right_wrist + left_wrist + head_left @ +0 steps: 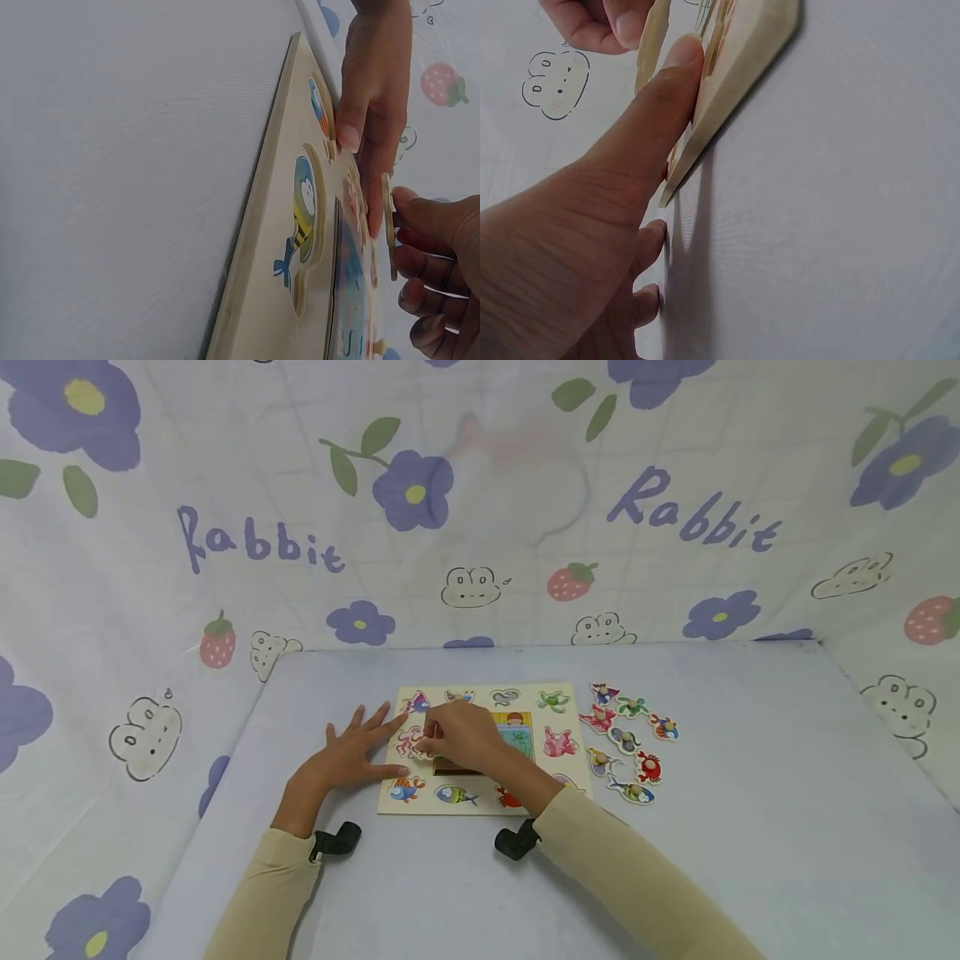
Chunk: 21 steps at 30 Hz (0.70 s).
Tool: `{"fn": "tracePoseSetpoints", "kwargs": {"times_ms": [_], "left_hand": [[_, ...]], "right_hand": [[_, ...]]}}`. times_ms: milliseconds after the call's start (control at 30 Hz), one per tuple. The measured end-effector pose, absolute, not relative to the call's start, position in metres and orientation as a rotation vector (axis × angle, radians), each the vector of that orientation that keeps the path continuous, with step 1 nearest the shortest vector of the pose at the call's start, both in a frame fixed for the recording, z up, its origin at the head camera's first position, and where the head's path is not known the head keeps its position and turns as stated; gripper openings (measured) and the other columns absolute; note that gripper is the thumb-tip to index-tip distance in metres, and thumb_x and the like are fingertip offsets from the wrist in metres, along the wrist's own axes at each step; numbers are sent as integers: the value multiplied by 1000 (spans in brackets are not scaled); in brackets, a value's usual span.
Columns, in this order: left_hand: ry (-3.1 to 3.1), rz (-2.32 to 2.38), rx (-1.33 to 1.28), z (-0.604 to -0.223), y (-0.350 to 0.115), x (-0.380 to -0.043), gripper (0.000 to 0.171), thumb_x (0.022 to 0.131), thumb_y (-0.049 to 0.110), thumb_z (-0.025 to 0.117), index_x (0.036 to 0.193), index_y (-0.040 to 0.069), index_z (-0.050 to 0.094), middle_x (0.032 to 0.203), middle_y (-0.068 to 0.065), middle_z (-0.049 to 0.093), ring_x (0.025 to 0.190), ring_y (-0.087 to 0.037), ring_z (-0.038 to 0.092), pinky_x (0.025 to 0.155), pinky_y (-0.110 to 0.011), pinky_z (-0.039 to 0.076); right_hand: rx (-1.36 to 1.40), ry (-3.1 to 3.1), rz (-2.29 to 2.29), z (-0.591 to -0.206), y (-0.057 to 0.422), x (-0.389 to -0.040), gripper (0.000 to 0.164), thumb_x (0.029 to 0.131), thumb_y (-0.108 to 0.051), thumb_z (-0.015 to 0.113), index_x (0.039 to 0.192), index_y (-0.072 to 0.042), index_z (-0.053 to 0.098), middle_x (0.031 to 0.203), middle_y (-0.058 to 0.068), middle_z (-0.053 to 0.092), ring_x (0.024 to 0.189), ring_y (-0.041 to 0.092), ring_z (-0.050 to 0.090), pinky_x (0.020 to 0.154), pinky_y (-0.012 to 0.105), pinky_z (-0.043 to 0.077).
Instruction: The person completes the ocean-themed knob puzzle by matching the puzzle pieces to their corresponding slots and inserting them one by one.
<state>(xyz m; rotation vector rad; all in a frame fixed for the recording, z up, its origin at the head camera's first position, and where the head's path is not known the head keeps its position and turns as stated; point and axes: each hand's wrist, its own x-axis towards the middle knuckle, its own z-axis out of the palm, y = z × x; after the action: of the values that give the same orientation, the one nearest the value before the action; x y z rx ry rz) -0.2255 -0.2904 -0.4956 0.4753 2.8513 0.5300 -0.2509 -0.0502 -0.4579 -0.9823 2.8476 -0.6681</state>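
Note:
A wooden peg puzzle board with printed sea animals lies flat on the table. My left hand rests at the board's left edge with its fingers spread; in the left wrist view its thumb touches the board's edge. Above the pink octopus picture, my right hand pinches a thin wooden puzzle piece. The piece stands nearly edge-on in the right wrist view, so its printed face is hidden. My right hand and forearm cover part of the board's middle picture.
Right of the board lies a loose group of knobbed puzzle pieces, among them a red crab, a striped fish and a green turtle. A patterned curtain hangs behind the pale table.

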Motion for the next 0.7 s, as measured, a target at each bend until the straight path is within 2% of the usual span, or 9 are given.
{"fn": "tracePoseSetpoints", "kwargs": {"times_ms": [200, 500, 700], "left_hand": [[2840, 541, 478, -496, -292, -225, 96, 85, 66, 70, 162, 27, 29, 170, -12, 12, 152, -51, 0, 105, -84, -2], [2842, 565, 479, -495, -292, -225, 95, 84, 63, 73, 161, 26, 31, 169, -13, 13, 152, -51, 0, 105, -84, -3], [2842, 543, 479, -494, -291, -226, 95, 84, 66, 71, 161, 28, 30, 170, -12, 12, 152, -51, -1, 105, -84, -2]], "right_hand": [[-974, 2850, -645, -461, -59, -254, 24, 91, -44, 76, 86, -21, 70, 69, -10, 58, 69, 12, 52, 56, 24, 42], [-973, 2863, -628, -466, -70, -257, 26, 91, -44, 76, 84, -20, 68, 66, -9, 58, 62, 10, 52, 52, 23, 40], [-944, 2879, -577, -468, -77, -259, 26, 92, -44, 75, 86, -19, 71, 67, -9, 58, 63, 9, 53, 53, 23, 40]]}}
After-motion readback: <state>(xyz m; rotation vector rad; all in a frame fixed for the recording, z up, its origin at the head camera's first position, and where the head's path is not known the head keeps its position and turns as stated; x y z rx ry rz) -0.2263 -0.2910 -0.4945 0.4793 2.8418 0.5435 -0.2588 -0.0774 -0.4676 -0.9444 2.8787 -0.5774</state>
